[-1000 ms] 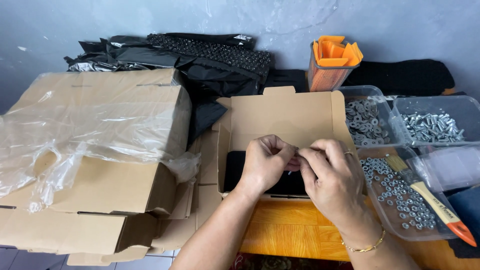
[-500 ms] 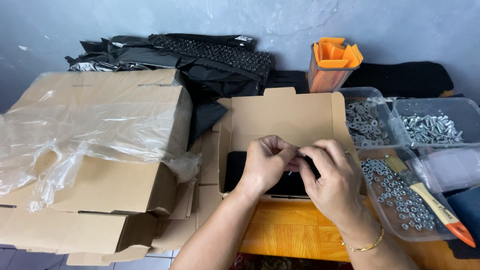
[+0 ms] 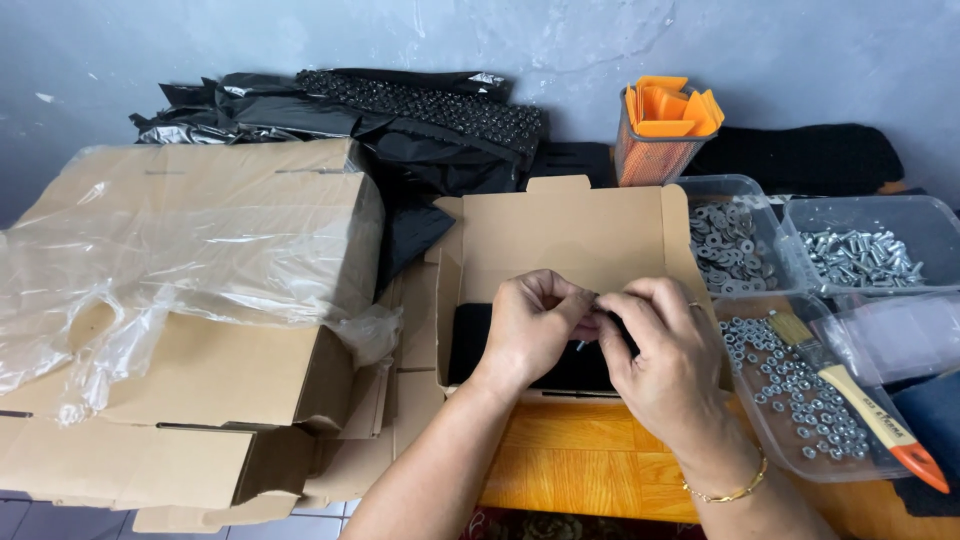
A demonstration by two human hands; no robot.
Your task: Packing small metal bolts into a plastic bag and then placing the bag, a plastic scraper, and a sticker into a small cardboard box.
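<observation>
A grey wall backs a crowded wooden table. Near its front edge, the left hand and right hand meet fingertip to fingertip over the small open cardboard box, pinching what looks like a small bolt above the black pad inside, probably so dropped parts land in the box. To the right, clear tubs hold washers, screws and nuts; a brush rests across the nuts.

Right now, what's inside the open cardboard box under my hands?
A flat black item lies in the open cardboard box. The left hand and right hand cover its middle, so the rest is hidden.
</observation>
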